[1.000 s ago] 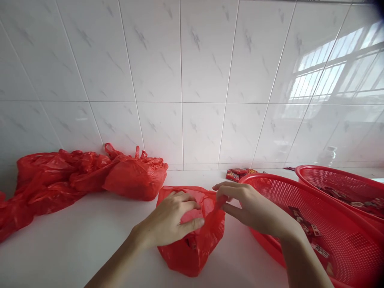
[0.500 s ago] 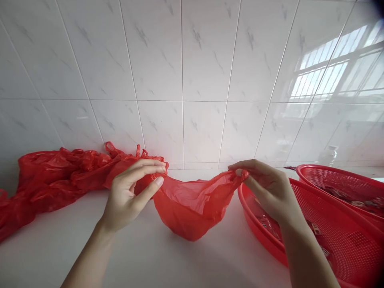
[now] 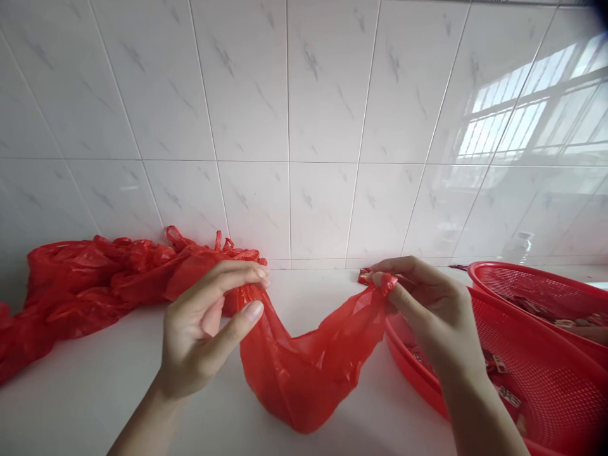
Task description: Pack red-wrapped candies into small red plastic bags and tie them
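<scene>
A thin red plastic bag point(image 3: 304, 380) hangs in a sagging curve between my two hands, above the white tabletop. My left hand point(image 3: 199, 335) holds its left end at the fingers, with the thumb apart from the fingertips. My right hand point(image 3: 432, 310) pinches the gathered right end between thumb and fingers. A small red packet point(image 3: 364, 276) shows at the right fingertips; whether it is held or lies behind them I cannot tell. Below my right forearm stands a red mesh basket point(image 3: 546, 380) with small wrapped packets point(image 3: 508, 396) in it.
Crumpled red plastic bags point(image 3: 104, 272) lie heaped along the wall at the left. Behind the near basket stands a second red basket point(image 3: 536, 275) holding packets. A clear bottle point(image 3: 523, 247) is near the tiled wall point(image 3: 323, 209) at the right.
The bag's middle has dropped lower and its mouth has narrowed. My left hand has shifted slightly left and my right hand slightly right. The small packet now shows by the right fingertips.
</scene>
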Demonstrator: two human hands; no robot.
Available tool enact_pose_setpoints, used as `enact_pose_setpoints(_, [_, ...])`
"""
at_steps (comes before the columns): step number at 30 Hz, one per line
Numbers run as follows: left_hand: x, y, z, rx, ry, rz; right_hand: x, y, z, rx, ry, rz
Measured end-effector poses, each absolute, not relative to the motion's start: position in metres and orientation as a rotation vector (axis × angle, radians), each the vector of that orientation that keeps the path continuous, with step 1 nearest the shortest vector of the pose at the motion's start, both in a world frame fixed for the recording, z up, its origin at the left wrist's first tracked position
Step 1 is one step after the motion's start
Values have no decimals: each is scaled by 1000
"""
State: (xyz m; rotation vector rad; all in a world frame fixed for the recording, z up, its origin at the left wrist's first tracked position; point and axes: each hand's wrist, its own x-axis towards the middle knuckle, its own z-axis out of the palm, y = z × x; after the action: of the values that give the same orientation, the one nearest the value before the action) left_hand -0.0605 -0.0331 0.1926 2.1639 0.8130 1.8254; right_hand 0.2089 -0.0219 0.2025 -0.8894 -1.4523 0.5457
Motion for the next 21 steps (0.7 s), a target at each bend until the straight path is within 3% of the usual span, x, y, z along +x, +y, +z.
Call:
enact_pose_setpoints(11, [-19,-28,174,2254,898,1220,176,-20,184,-796,-1682,702])
enact_pose_setpoints(21, [-10,-35,173,2304,1041,1366,166,-29,175,-747,-1879,484])
